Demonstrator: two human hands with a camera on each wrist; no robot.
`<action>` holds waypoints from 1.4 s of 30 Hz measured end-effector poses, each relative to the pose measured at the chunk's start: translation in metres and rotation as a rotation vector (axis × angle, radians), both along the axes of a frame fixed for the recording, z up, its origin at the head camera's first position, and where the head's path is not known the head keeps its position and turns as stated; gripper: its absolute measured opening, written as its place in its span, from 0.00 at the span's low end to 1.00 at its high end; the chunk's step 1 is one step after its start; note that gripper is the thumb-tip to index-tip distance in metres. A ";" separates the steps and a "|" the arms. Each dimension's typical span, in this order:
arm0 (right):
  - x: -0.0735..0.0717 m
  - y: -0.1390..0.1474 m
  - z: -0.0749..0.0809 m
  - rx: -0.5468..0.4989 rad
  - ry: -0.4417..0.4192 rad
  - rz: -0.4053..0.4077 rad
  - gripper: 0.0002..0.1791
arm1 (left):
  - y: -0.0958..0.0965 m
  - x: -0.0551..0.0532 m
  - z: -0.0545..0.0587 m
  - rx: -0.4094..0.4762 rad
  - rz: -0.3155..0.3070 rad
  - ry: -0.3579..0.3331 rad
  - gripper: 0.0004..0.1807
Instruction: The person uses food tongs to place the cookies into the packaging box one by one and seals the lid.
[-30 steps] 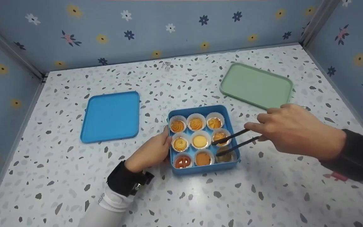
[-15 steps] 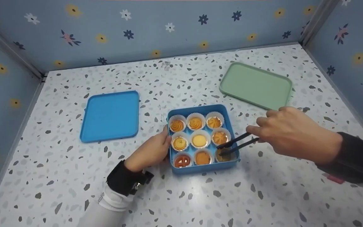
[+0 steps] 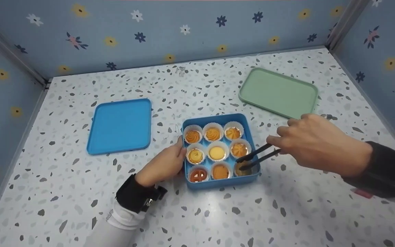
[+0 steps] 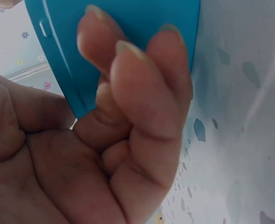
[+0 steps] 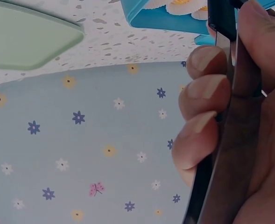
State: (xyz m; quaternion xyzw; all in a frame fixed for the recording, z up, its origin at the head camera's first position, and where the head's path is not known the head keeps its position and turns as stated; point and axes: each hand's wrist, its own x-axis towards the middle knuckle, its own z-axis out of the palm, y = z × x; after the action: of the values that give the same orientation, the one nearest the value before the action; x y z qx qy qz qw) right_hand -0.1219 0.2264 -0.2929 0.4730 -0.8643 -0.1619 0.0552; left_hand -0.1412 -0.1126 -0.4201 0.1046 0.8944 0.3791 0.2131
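Observation:
A square blue box (image 3: pixel 218 185) holds several small pastries in white paper cups, laid out in rows. My left hand (image 3: pixel 163 166) grips its left wall. In the left wrist view, curled fingers (image 4: pixel 146 98) lie against the blue side. My right hand (image 3: pixel 314 144) holds black tongs (image 3: pixel 264 157), squeezed partway, over the box's right side. The tong tips are at the darker, brownish pastry (image 3: pixel 242 169) in the near right corner and partly cover it. Whether they touch it I cannot tell. A star-shaped piped cookie (image 3: pixel 239 150) sits just behind the tips.
A flat blue lid (image 3: pixel 120 127) lies to the left of the box. The green tray (image 3: pixel 279 92) is at the back right, partly behind my right hand. Flowered wall panels (image 3: pixel 197 31) stand around the speckled tabletop (image 3: pixel 197 89).
The tong tips have come closer together and settled at the near right corner, no longer covering the star-shaped cookie. My left hand and the box have stayed in place.

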 end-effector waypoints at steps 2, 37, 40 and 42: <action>0.000 -0.003 -0.001 0.016 0.004 -0.005 0.09 | 0.000 0.000 0.000 -0.003 0.000 0.000 0.32; -0.054 0.058 0.000 -0.472 0.034 -0.540 0.29 | -0.001 0.000 0.000 -0.002 0.007 -0.017 0.32; -0.062 0.074 -0.021 -0.562 -0.013 -0.641 0.31 | -0.001 0.001 0.001 0.005 0.007 -0.014 0.32; -0.068 0.086 -0.035 -0.616 -0.038 -0.714 0.31 | -0.001 0.002 0.002 0.011 0.007 -0.010 0.32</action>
State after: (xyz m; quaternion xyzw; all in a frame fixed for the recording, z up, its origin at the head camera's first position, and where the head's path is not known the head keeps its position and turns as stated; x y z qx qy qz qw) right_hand -0.1897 0.3120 -0.3281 0.1109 -0.9816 0.1018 0.1178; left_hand -0.1397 -0.1134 -0.4184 0.1006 0.8916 0.3852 0.2156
